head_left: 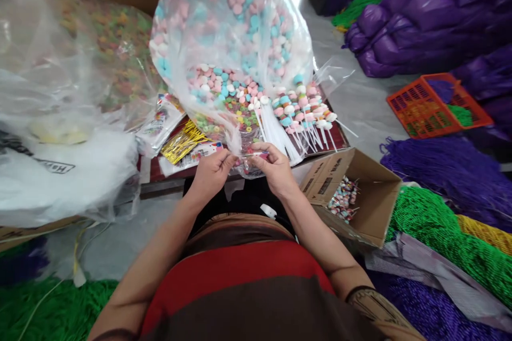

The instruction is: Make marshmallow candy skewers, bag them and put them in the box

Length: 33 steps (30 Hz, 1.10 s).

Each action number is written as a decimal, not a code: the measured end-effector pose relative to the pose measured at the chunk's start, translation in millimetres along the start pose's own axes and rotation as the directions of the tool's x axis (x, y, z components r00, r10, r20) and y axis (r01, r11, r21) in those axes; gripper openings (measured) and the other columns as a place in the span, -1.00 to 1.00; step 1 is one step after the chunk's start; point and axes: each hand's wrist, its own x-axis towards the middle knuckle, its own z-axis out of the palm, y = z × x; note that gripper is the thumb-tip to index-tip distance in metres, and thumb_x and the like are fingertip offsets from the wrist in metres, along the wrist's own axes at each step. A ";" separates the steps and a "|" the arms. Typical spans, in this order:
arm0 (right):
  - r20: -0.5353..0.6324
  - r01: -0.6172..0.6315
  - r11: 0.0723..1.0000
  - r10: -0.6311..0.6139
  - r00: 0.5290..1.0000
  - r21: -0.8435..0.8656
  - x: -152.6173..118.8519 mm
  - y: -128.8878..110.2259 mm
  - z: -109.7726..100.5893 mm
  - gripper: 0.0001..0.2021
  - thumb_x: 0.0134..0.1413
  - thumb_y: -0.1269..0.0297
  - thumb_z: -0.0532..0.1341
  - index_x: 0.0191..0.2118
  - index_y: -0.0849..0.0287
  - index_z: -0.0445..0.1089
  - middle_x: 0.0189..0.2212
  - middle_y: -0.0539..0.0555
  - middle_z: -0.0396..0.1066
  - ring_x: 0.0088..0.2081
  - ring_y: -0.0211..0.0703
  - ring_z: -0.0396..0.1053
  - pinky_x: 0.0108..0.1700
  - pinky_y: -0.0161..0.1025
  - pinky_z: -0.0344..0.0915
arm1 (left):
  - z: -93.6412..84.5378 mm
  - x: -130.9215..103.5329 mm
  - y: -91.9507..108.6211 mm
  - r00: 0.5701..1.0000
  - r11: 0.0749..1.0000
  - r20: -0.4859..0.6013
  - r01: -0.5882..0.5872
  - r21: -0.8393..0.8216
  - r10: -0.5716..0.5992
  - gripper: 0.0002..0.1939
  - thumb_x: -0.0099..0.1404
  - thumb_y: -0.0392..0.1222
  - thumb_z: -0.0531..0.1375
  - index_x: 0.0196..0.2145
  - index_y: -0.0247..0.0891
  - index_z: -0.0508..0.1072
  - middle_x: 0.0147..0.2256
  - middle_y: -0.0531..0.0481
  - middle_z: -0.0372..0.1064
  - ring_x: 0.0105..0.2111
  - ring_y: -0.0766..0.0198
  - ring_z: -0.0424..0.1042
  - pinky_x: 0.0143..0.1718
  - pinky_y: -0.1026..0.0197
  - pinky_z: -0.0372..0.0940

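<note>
My left hand (214,170) and my right hand (274,166) meet at the table's front edge, fingers pinched. Between them is a thin, partly hidden item with a clear plastic piece (250,171) hanging below. The right fingers hold small pink or red pieces, too small to name. Just beyond lies a large clear bag (236,26) of pink, blue and white candies, with green and yellow rings at its mouth. White sticks (276,130) lie right of my hands, beside finished candy skewers (306,106). Gold twist ties (182,141) rest on printed packets (160,122) to the left.
An open cardboard box (376,197) holding wrapped skewers stands at the right of the table. Beyond it are an orange crate (420,112), purple bundles (424,10) and green strands (432,224). Another candy bag (116,53) and a white plastic sack (72,181) lie left.
</note>
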 end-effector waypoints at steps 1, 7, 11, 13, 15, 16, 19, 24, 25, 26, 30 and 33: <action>-0.034 -0.009 1.000 0.009 0.999 0.011 -0.2 0.1 0.7 -0.53 -0.17 -0.15 0.47 -0.23 0.09 0.52 -0.39 -0.05 0.48 -0.42 -0.26 0.36 -0.33 -0.28 0.40 | 0.7 -0.3 0.2 1.000 1.000 -0.009 -0.017 0.021 0.018 -0.45 0.37 0.24 0.09 -0.60 -0.19 0.17 -0.66 0.14 0.04 -0.57 0.36 0.02 -0.49 0.26 0.03; -0.150 0.034 0.975 -0.069 0.986 -0.220 -3.4 -1.0 -2.1 -0.53 0.00 -0.23 0.33 -0.51 0.11 0.39 -0.68 -0.12 0.25 -0.59 -0.31 0.14 -0.49 -0.31 0.18 | 5.6 -2.1 -3.2 0.985 0.984 0.138 0.121 -0.128 -0.103 -0.60 0.33 0.19 0.16 -0.45 -0.19 0.36 -0.61 0.16 0.15 -0.57 0.36 0.09 -0.47 0.28 0.06; -0.123 0.111 0.919 -0.169 0.978 -0.377 -3.8 -7.8 -5.3 -0.36 0.12 -0.33 0.19 -0.69 0.08 0.13 -0.76 -0.12 0.09 -0.61 -0.32 0.06 -0.48 -0.28 0.11 | 5.2 -1.9 -1.6 0.975 0.977 0.201 0.134 -0.168 -0.099 -0.67 0.28 0.14 0.23 -0.33 -0.20 0.50 -0.58 0.16 0.24 -0.56 0.36 0.14 -0.47 0.28 0.09; -0.055 0.152 0.884 -0.195 0.979 -0.443 0.5 -14.7 -11.3 -0.34 0.15 -0.34 0.15 -0.72 0.08 0.11 -0.76 -0.10 0.10 -0.61 -0.31 0.07 -0.47 -0.27 0.10 | 3.5 -1.5 -2.4 0.990 0.988 0.123 0.088 -0.126 -0.073 -0.63 0.30 0.14 0.22 -0.45 -0.21 0.46 -0.60 0.14 0.22 -0.56 0.36 0.15 -0.48 0.28 0.09; -0.020 0.192 0.832 -0.237 0.971 -0.520 10.5 -25.3 -24.6 -0.37 0.19 -0.29 0.15 -0.69 0.09 0.21 -0.72 -0.07 0.19 -0.59 -0.28 0.15 -0.45 -0.26 0.13 | 0.7 -1.0 -5.7 0.995 0.987 0.033 0.097 -0.130 -0.093 -0.58 0.34 0.17 0.19 -0.49 -0.21 0.42 -0.63 0.14 0.16 -0.59 0.37 0.11 -0.52 0.28 0.07; -0.035 0.206 0.798 -0.273 0.961 -0.567 17.8 -31.8 -34.1 -0.41 0.22 -0.24 0.15 -0.65 0.09 0.30 -0.68 -0.05 0.27 -0.55 -0.25 0.22 -0.41 -0.26 0.18 | -0.8 -0.8 -8.1 0.993 0.982 -0.001 0.117 -0.149 -0.119 -0.56 0.37 0.19 0.17 -0.48 -0.20 0.41 -0.64 0.15 0.15 -0.60 0.37 0.10 -0.54 0.28 0.05; -0.159 0.167 0.617 -0.438 0.885 -0.769 45.6 -53.6 -68.6 -0.65 0.27 -0.02 0.18 -0.33 0.10 0.56 -0.40 0.06 0.53 -0.33 -0.11 0.43 -0.21 -0.21 0.31 | -4.6 -0.3 -15.8 0.985 0.968 -0.075 0.137 -0.210 -0.155 -0.54 0.39 0.24 0.15 -0.43 -0.20 0.44 -0.61 0.11 0.26 -0.59 0.35 0.19 -0.54 0.28 0.12; -0.220 -0.170 0.170 -0.343 0.913 -0.971 83.8 -73.1 -104.3 -0.74 0.26 0.21 0.19 -0.14 0.19 0.61 -0.09 0.27 0.59 -0.11 0.08 0.49 -0.09 -0.10 0.31 | -4.5 0.4 -22.9 0.984 0.963 -0.141 0.073 -0.258 -0.112 -0.51 0.32 0.30 0.21 -0.42 -0.21 0.49 -0.51 0.05 0.39 -0.49 0.30 0.34 -0.40 0.23 0.31; -0.220 -0.197 0.105 -0.304 0.927 -0.975 87.8 -73.0 -105.6 -0.73 0.27 0.22 0.18 -0.14 0.21 0.60 -0.07 0.30 0.59 -0.10 0.09 0.50 -0.09 -0.10 0.31 | -4.2 0.2 -23.2 0.983 0.959 -0.140 0.080 -0.272 -0.121 -0.50 0.31 0.31 0.22 -0.42 -0.22 0.49 -0.51 0.06 0.39 -0.49 0.30 0.35 -0.39 0.23 0.32; -0.218 -0.210 0.058 -0.277 0.936 -0.976 90.8 -71.9 -105.7 -0.73 0.28 0.24 0.16 -0.14 0.22 0.60 -0.04 0.32 0.58 -0.09 0.11 0.50 -0.09 -0.09 0.31 | -4.0 0.0 -22.9 0.981 0.955 -0.140 0.088 -0.284 -0.132 -0.50 0.30 0.32 0.23 -0.43 -0.22 0.49 -0.52 0.06 0.38 -0.49 0.30 0.35 -0.39 0.23 0.32; -0.214 -0.221 0.002 -0.258 0.942 -0.975 97.4 -65.1 -101.8 -0.71 0.30 0.30 0.10 -0.11 0.27 0.57 0.00 0.38 0.55 -0.05 0.13 0.49 -0.08 -0.09 0.29 | -5.6 -0.9 -17.4 0.975 0.946 -0.163 0.097 -0.310 -0.153 -0.49 0.26 0.33 0.26 -0.43 -0.23 0.49 -0.56 0.06 0.38 -0.54 0.33 0.33 -0.43 0.25 0.31; -0.264 -0.265 0.036 -0.285 0.921 -0.963 100.7 -62.4 -102.8 -0.72 0.28 0.33 0.10 -0.09 0.29 0.54 -0.02 0.41 0.55 -0.05 0.16 0.50 -0.06 -0.07 0.29 | -7.2 -0.8 -12.2 0.972 0.942 -0.185 0.080 -0.325 -0.146 -0.52 0.26 0.31 0.27 -0.36 -0.22 0.53 -0.57 0.07 0.38 -0.57 0.34 0.32 -0.48 0.26 0.31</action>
